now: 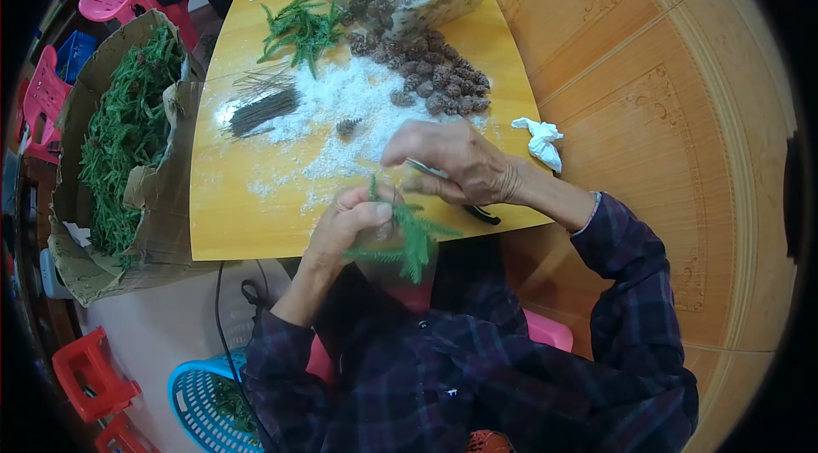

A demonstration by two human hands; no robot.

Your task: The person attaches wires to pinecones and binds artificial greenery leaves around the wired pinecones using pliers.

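Note:
My left hand (pixel 345 223) pinches a green artificial pine sprig (pixel 415 242) at the table's front edge, its needled branches fanning out to the right below the fingers. Just above and to the right, my right hand (pixel 464 161) is closed around a metal hand tool (pixel 428 168); its exact kind is hidden by the fingers. A black curved handle (pixel 483 214) shows below that hand. Beyond the hands, a lone small pinecone (pixel 348 126) lies among white flakes (pixel 341 95) on the yellow table (pixel 226 223).
Brown pinecones (pixel 439 78) spill below a clear plastic bin (pixel 409 1). Thin dark wires (pixel 264 110) and more sprigs (pixel 302 31) lie to the left. A crumpled tissue (pixel 541 142) sits at the right edge. A cardboard box (pixel 162 206) of greenery and a blue basket (pixel 192 389) stand left.

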